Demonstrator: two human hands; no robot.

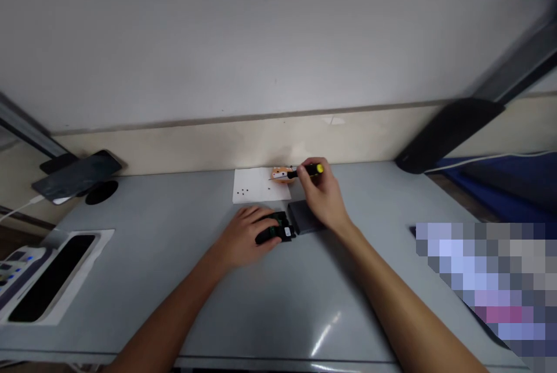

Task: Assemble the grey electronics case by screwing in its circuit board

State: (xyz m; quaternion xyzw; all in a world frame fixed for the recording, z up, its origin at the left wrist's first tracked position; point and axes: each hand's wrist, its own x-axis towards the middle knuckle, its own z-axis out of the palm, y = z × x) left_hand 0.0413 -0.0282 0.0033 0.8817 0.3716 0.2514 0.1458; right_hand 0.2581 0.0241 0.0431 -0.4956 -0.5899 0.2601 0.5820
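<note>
My right hand is closed around a small screwdriver with a black grip and a yellow end cap. Its tip points left toward a small orange object on a white sheet of paper. A few tiny dark screws lie on that paper. My left hand rests on the grey table, fingers curled over a small black device. Just right of the device, partly under my right hand, lies a flat dark grey case.
The grey table runs to a beige wall strip. A phone on a stand and a round black pad sit at the far left. A white and black machine is at the near left. A black lamp base stands far right.
</note>
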